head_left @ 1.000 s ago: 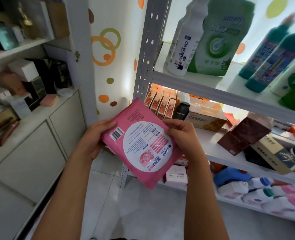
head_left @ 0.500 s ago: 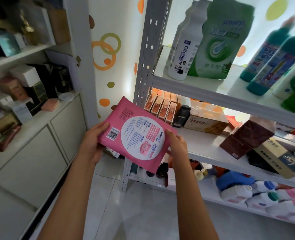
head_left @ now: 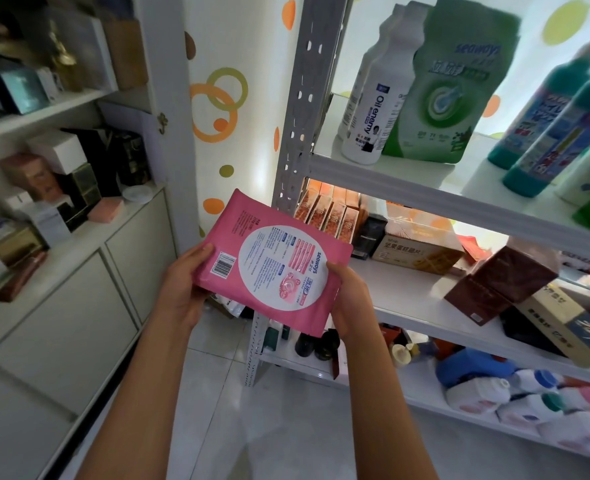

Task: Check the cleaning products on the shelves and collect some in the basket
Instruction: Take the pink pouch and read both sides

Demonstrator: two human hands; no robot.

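Pink, flat and soft-sided, the pouch [head_left: 272,263] is held in mid-air in front of the metal shelf rack [head_left: 291,140], level with its middle shelf [head_left: 421,303]. Its printed back faces up: a white oval panel of text with the brand word "seaways", and a barcode near the left edge.

The left hand [head_left: 186,282] holds the left edge of the pouch beside the barcode, thumb on top and fingers curled underneath. The right hand [head_left: 350,299] holds the lower right edge, thumb against the face of the pouch and fingers behind it. Each grip is clamped on the pouch; neither hand touches the rack.

Upper shelf [head_left: 407,183]: a white bottle [head_left: 378,109] labelled "Oil enemy" stands upright, just beside a green refill pouch [head_left: 452,91]; teal bottles [head_left: 560,123] stand further right.

Middle shelf: a row of orange cartons [head_left: 328,211] at the back, a cardboard box [head_left: 419,249] beside them, and a brown box [head_left: 501,282] lying tilted.

Lower shelf: white bottles [head_left: 483,396] with coloured caps lie on their sides.

To the left, a white cabinet [head_left: 79,306] carries assorted small boxes [head_left: 56,152] on its top.
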